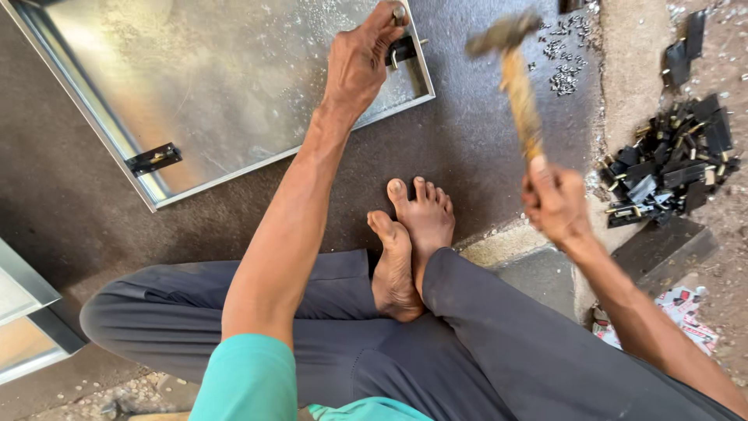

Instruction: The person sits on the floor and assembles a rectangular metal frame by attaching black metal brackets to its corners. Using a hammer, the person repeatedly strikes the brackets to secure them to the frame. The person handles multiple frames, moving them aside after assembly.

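Right of the metal panel [226, 86] the dark floor [483, 132] is free. Beyond this strip lie small rivets [565, 58] and a heap of black latches [674, 168], blocking passage.

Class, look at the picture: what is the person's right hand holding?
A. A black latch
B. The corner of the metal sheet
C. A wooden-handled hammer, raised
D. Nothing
C. The right hand grips the wooden handle of a raised hammer, blurred in the air, while the left hand presses a black latch at the metal sheet's corner.
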